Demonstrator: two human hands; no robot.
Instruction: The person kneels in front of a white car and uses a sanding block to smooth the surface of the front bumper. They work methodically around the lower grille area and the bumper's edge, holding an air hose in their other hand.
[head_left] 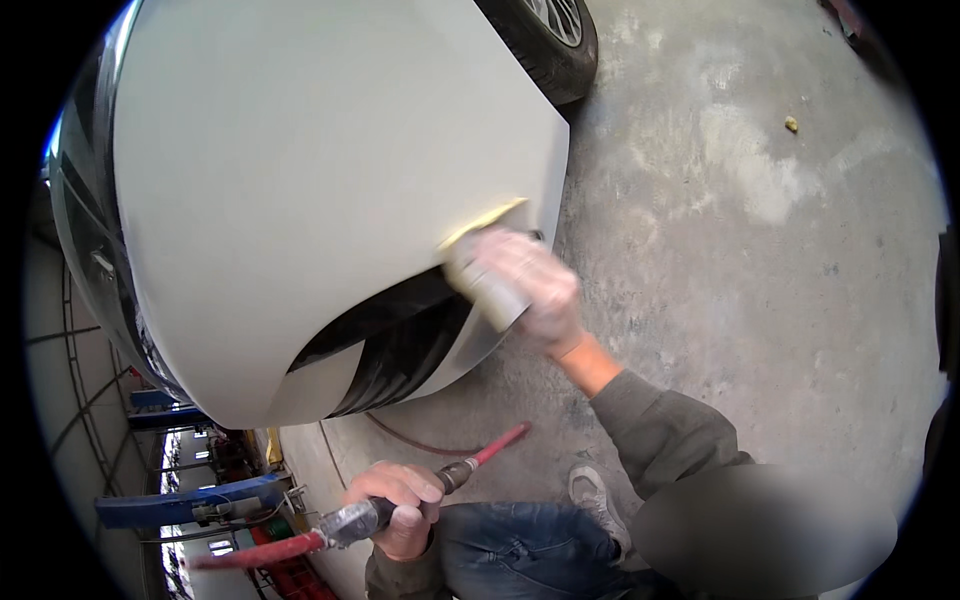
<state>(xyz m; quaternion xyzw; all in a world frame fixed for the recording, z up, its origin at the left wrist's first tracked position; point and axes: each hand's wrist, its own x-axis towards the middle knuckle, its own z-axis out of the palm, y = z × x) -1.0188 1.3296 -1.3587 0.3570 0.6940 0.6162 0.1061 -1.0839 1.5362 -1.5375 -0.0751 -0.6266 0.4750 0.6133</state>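
The pale grey-white car bumper (340,170) fills the upper left, with a black slatted opening (415,340) at its lower edge. My right hand (530,285), smeared by motion and dusty, is closed on a sheet of yellow-edged sandpaper (490,222). A grey part of the sheet bends out below the fingers, and its yellow edge lies against the bumper beside the opening. Nearer to me, below the bumper, my left hand (398,502) is wrapped round a red air hose (262,552) at its metal and black coupling (352,522). Another red length sticks out past the fingers.
A car wheel (560,45) stands at the top. Grey concrete floor (740,300) stretches to the right, with a small yellowish lump (791,124) on it. Blue lift arms (195,502) stand at the lower left. A thin dark-red hose (415,440) runs under the bumper. My shoe (598,500) is close by.
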